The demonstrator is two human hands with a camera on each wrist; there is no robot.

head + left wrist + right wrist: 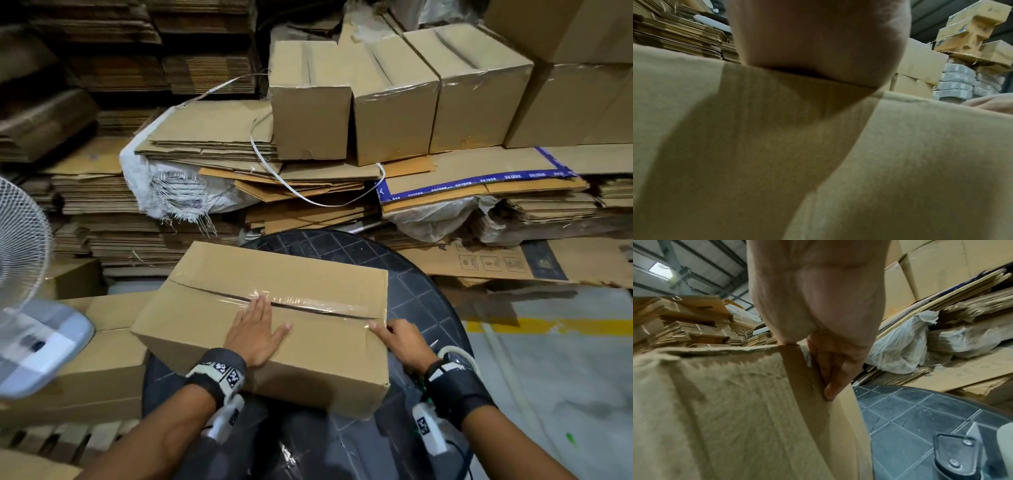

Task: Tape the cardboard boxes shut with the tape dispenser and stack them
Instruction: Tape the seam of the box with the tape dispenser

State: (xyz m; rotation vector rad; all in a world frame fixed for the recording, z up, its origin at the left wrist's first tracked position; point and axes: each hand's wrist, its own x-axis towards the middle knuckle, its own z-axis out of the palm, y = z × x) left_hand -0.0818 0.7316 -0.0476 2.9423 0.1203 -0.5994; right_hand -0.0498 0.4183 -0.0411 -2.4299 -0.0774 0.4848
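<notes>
A white pedestal fan (20,260) with a wire grille stands at the left edge. Behind the round black table (431,294), bundles of flattened corrugated cardboard (102,195) are stacked high. A torn white woven sack (164,192) sits wedged among them. A loose white plastic strap (291,192) loops over the flattened sheets. One sheet carries a blue printed border (479,180). Crumpled clear plastic sheeting (435,219) is wedged under that sheet. Grey floor to the right bears a yellow painted line (548,325).

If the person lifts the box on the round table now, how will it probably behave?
The box probably keeps its shape: tape covers only part of the seam, though. Its broad, low form makes tipping unlikely. The left hand lies flat on it without denting it.
</notes>
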